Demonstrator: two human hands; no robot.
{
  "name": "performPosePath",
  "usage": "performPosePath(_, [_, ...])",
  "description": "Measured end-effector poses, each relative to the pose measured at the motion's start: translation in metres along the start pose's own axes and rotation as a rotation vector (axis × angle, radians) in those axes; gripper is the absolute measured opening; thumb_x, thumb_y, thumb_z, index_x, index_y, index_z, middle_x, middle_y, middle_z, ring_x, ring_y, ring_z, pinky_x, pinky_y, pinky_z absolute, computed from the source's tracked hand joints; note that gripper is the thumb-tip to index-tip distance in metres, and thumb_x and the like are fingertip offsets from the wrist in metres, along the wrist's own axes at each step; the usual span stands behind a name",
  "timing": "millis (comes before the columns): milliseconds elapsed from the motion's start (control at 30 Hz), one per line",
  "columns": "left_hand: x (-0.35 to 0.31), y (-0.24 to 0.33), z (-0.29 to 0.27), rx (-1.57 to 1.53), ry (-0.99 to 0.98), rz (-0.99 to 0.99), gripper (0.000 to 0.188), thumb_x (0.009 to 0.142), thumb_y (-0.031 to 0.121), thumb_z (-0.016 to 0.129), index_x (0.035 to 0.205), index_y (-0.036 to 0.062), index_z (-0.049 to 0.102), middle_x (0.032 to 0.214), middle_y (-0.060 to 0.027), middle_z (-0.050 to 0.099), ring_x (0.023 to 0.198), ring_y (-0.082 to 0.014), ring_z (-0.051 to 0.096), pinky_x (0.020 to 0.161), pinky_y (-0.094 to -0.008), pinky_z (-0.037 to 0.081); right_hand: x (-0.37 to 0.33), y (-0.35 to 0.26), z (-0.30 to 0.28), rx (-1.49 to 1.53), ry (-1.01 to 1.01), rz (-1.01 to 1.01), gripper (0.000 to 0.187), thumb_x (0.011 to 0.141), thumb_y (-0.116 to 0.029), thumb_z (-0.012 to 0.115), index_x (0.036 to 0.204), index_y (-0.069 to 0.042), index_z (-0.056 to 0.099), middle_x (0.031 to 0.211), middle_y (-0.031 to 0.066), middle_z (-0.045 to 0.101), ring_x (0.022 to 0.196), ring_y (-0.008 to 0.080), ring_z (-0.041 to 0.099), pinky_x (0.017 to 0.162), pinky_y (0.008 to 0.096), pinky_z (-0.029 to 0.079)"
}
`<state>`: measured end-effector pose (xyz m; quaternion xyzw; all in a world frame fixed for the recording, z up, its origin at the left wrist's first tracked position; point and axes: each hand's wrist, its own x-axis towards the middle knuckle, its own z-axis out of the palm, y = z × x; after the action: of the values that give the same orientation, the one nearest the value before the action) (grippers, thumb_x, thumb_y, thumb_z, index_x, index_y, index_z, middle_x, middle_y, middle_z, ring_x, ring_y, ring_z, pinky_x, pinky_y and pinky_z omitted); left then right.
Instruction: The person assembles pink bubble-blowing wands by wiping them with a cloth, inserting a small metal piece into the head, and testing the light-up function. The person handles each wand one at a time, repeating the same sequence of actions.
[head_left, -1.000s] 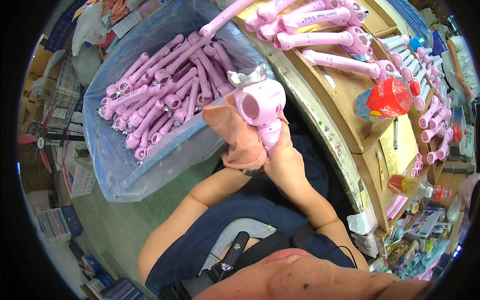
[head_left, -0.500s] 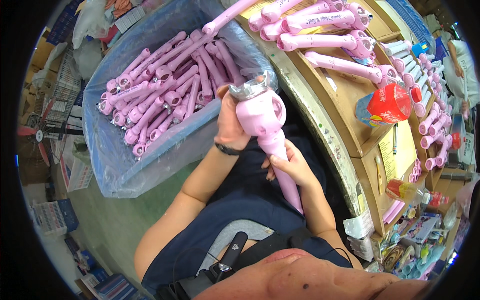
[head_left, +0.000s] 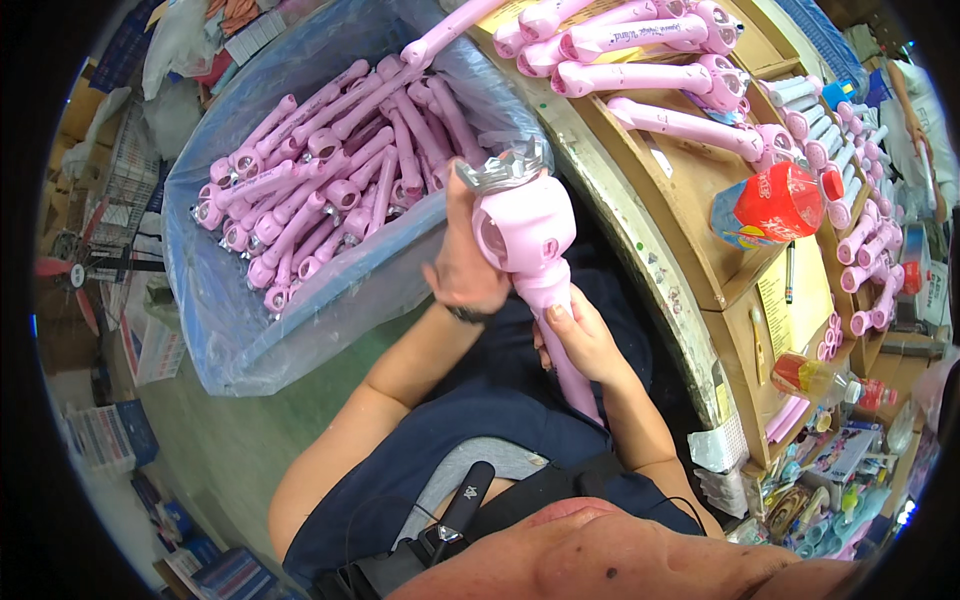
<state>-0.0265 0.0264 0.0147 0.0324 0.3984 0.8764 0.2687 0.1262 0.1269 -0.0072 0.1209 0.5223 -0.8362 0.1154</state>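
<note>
The right hand (head_left: 584, 338) grips a pink wand (head_left: 541, 282) by its handle (head_left: 574, 378), while the left hand (head_left: 473, 265), partly hidden, lies at the wand head's (head_left: 532, 222) eight o'clock, its hold unclear.

Dark script runs along a pink wand (head_left: 650, 38); pale lettering marks a red-labelled bottle (head_left: 772, 205).

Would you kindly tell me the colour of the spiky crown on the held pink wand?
The spiky crown is shiny silver, seen in the head view.
</note>
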Motion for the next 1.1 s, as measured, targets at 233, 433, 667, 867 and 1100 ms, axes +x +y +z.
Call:
performPosePath(233, [-0.018,-0.007,0.01,-0.383,0.194,-0.14,0.044,0.098,0.037,0.05,0.118,-0.0025,0.053,0.109,-0.0138,0.068,0.095,-0.0234,0.066,0.084,-0.0357,0.052,-0.005,-0.006,0.003,-0.246,0.139,-0.043,0.037,0.1,-0.035,0.053,0.115,-0.002,0.045,0.078,0.0071,0.057,0.059,0.0135,0.058,0.055,0.0281,0.051])
performPosePath(433, [0.019,0.003,-0.022,-0.512,-0.531,-0.28,0.046,0.1,0.032,0.042,0.13,-0.0015,0.051,0.129,-0.0166,0.059,0.118,-0.0248,0.056,0.102,-0.0371,0.044,0.006,0.012,-0.013,0.317,-0.294,-0.023,0.062,0.092,-0.057,0.059,0.117,-0.001,0.05,0.073,0.0107,0.057,0.052,0.0169,0.056,0.049,0.0283,0.049])
performPosePath(667, [0.0,-0.021,-0.029,-0.54,-0.029,-0.154,0.039,0.103,0.028,0.046,0.132,0.0025,0.052,0.124,-0.0107,0.063,0.111,-0.0235,0.063,0.097,-0.036,0.05,0.008,0.009,-0.005,0.129,0.119,-0.038,0.051,0.102,-0.049,0.042,0.123,-0.003,0.048,0.077,0.0105,0.063,0.056,0.0147,0.06,0.055,0.0254,0.051])
performPosePath(867, [-0.012,0.01,-0.001,-0.241,-0.103,-0.064,0.042,0.096,0.021,0.054,0.133,0.0013,0.044,0.129,-0.0118,0.057,0.114,-0.0189,0.058,0.104,-0.0332,0.044,-0.005,-0.01,0.025,-0.911,0.471,-0.203,0.054,0.092,-0.043,0.063,0.121,0.0,0.046,0.091,0.0299,0.065,0.083,0.0487,0.065,0.07,0.048,0.052])
performPosePath(1100, [0.001,0.008,-0.005,0.108,-0.366,0.205,0.062,0.073,0.01,0.083,0.125,-0.0031,0.053,0.121,-0.0133,0.064,0.108,-0.019,0.063,0.094,-0.0349,0.051,0.0,-0.004,0.0,-0.278,0.136,-0.07,0.049,0.096,-0.045,0.058,0.118,-0.002,0.045,0.073,0.0093,0.059,0.059,0.017,0.061,0.056,0.0304,0.051])
